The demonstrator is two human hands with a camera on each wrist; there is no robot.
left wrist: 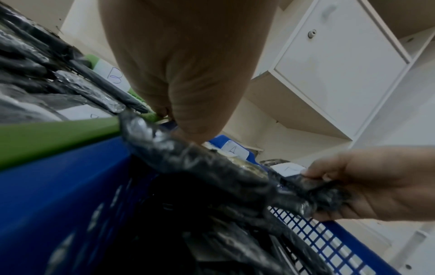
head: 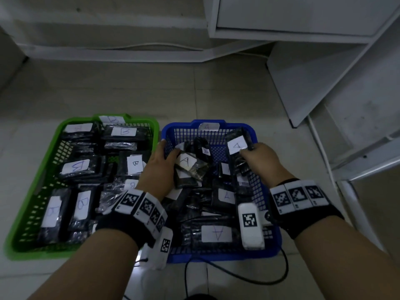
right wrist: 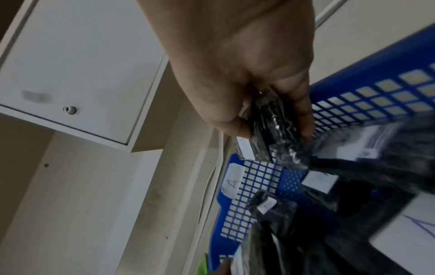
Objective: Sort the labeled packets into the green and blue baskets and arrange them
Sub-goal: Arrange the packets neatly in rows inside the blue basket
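Beyond my fingertips the pale tiled floor (head: pixel 121 92) runs up to a white baseboard (head: pixel 112 54), with a thin cable (head: pixel 151 46) lying along it. Past my right fingers and off to that side stands a white cabinet (head: pixel 303 16); its door (right wrist: pixel 77 70) carries a small round lock (right wrist: pixel 70 110). Behind my wrists, close to me, a black cord (head: pixel 249 278) loops across the tiles.

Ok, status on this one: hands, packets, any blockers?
Left hand grips A packet. Right hand grips another, over blue basket. No blockers.
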